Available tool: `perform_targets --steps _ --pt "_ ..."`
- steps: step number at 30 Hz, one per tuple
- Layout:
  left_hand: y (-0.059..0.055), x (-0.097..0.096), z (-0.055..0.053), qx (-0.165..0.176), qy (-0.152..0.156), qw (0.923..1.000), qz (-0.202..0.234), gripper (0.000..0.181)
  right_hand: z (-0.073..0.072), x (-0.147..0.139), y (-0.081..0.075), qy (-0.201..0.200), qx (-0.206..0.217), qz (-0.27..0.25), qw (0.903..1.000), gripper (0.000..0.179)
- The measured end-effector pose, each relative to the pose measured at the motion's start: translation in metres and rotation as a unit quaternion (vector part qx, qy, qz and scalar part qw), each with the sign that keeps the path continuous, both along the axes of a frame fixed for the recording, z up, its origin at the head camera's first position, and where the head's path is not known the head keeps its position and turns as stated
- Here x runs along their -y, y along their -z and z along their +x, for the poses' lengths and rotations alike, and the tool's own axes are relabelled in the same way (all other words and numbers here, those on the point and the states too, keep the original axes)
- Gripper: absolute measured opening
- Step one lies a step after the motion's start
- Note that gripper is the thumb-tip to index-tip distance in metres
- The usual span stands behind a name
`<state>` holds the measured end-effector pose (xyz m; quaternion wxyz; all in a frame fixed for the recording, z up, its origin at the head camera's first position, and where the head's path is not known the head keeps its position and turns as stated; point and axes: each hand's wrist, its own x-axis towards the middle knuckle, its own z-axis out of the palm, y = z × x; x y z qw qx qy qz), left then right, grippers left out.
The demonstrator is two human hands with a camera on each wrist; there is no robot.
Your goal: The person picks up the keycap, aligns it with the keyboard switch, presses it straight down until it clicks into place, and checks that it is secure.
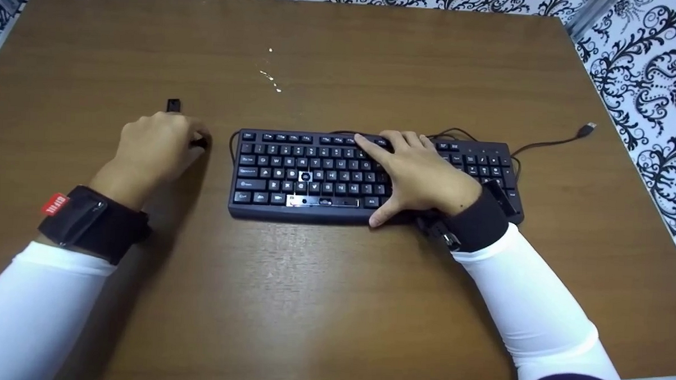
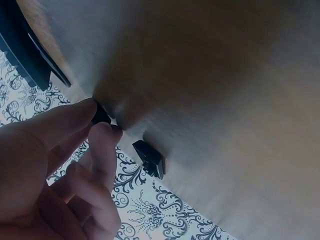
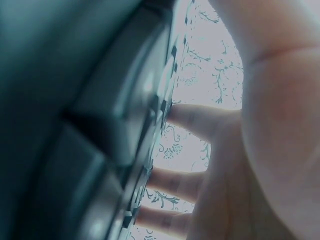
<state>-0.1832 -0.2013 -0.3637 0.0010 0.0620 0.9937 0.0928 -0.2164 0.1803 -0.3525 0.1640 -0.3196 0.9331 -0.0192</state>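
Your left hand (image 1: 155, 145) is pinching what looks like a small black keycap (image 2: 100, 116), thumb and finger clamped on it, left of the keyboard (image 1: 292, 214); your right hand (image 1: 423, 176) is lying spread over the keyboard, fingers apart; the pinch is looking shallow, so the keycap could be slipping or twisting; pushing with the right hand could be sliding the keyboard; a loose black piece (image 2: 151, 159) is sitting just beyond your left hand, risking a knock; your right hand is hiding keys beside the spacebar gap (image 1: 315, 201); a USB plug (image 1: 586, 129) is lying far right, not blocking.
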Motion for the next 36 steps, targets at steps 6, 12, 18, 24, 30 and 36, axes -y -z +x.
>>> perform_targets --steps 6,12,18,24,30,36 --pt "0.000 -0.004 0.000 -0.017 0.007 0.9998 -0.001 0.024 0.000 -0.002 -0.001 0.003 0.001 0.001 1.0000 0.139" --pt "-0.003 -0.012 0.003 -0.045 -0.002 0.9988 0.015 0.022 0.000 -0.001 0.000 0.004 -0.003 -0.003 1.0000 0.139" --pt "-0.011 -0.027 0.009 -0.059 0.008 0.9979 0.027 0.023 0.001 0.000 0.002 0.003 0.004 -0.001 1.0000 0.139" --pt "-0.020 -0.040 0.012 -0.099 0.026 0.9931 0.059 0.019 0.000 0.002 -0.001 0.005 0.002 0.003 1.0000 0.139" --pt "-0.023 -0.050 0.014 -0.133 0.067 0.9845 0.093 0.018 -0.001 0.001 -0.003 0.006 0.001 0.007 1.0000 0.140" --pt "-0.019 -0.057 0.014 -0.151 0.094 0.9771 0.117 0.019 -0.001 0.001 -0.002 0.005 0.002 0.004 1.0000 0.140"
